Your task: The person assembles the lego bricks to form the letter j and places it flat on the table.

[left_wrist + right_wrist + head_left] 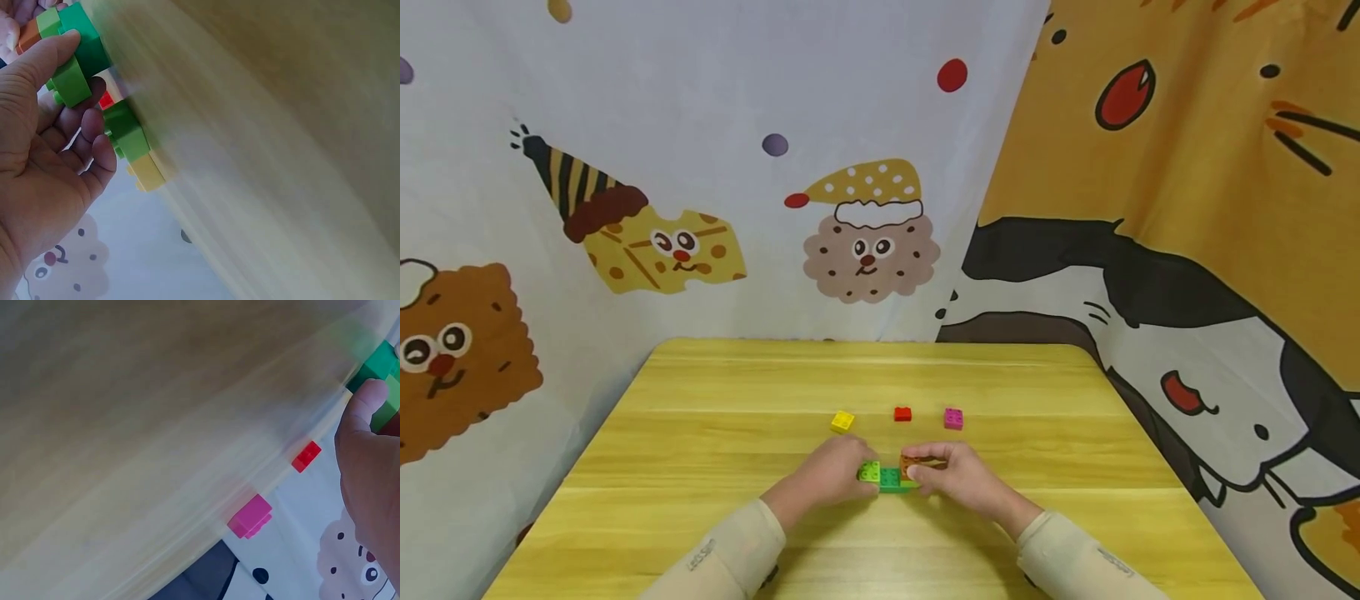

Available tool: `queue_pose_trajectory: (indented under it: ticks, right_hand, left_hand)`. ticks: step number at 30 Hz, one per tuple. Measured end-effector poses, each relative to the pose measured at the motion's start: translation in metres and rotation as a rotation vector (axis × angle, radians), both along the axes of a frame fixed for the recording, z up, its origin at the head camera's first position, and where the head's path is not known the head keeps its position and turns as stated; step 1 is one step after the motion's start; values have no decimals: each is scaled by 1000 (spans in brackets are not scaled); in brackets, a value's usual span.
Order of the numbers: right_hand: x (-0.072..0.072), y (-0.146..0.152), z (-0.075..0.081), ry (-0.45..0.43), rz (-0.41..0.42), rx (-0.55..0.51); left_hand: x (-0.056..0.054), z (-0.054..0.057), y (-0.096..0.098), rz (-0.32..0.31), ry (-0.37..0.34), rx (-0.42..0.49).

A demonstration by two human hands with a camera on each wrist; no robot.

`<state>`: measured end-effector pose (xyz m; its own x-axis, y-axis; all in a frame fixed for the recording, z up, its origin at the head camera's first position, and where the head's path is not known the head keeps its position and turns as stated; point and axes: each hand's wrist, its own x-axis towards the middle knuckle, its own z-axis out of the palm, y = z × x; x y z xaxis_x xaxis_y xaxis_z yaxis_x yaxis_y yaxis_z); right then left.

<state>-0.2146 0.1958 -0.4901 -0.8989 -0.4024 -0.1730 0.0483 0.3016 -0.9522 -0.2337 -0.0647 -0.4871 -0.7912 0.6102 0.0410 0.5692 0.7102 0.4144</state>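
Note:
In the head view, a joined row of toy building blocks stands between the hands. At its left end is a light green block (869,472) raised on a darker green block (890,477). My left hand (835,472) grips this end, its thumb on the near side, as the left wrist view shows. An orange-brown block (907,462) sits at the right end above another light green block (49,22). My right hand (958,479) pinches the orange-brown block between thumb and fingers. In the right wrist view the right thumb (369,400) overlaps the joined blocks.
Beyond the hands on the wooden table (737,383) lie a yellow block (842,422), a red block (902,414) and a magenta block (953,418). A loose green block (126,131) shows in the left wrist view. A printed curtain (715,100) hangs behind the table.

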Motion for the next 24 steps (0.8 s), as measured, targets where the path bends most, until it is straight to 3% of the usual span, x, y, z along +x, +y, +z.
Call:
queue_pose_trajectory:
  ticks: [8, 17, 24]
  right_hand:
    - [-2, -4, -3, -19, 8, -16]
    - [-1, -2, -4, -28, 25, -34]
    - [-1, 1, 2, -59, 36, -41]
  left_hand:
    - [-1, -1, -5, 10, -30, 21]
    - [1, 0, -5, 8, -8, -15]
    - [2, 2, -13, 14, -62, 20]
